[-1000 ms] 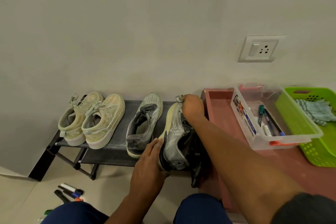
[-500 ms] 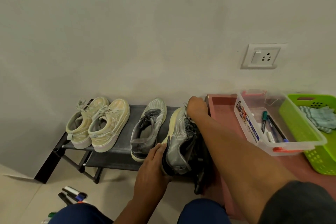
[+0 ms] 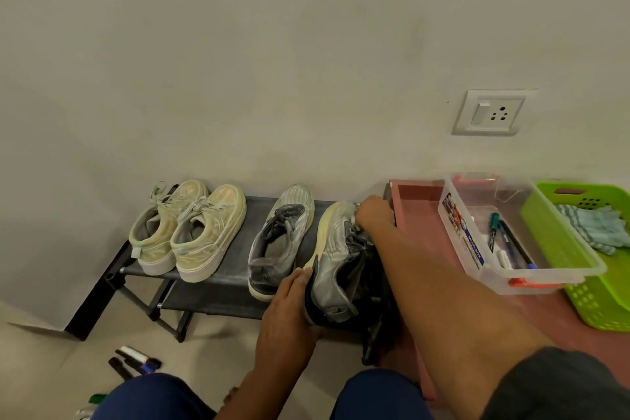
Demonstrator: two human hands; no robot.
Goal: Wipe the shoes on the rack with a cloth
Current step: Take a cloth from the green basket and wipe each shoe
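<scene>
Pale tiled floor [image 3: 41, 361], nearest: dark marker pens [image 3: 136, 360] lie scattered, partly cut off. Low black two-tier shoe rack [image 3: 218, 278]: a tilted grey mesh trainer [image 3: 335, 262] is gripped at the heel by the left hand [image 3: 289, 314]; the right hand [image 3: 375, 215] is curled at its toe, a cloth hardly discernible beneath. Alongside stand a grey trainer [image 3: 281, 239] and cream sneakers [image 3: 191, 232]. Plain wall [image 3: 272, 61] behind; white socket plate [image 3: 491, 112].
</scene>
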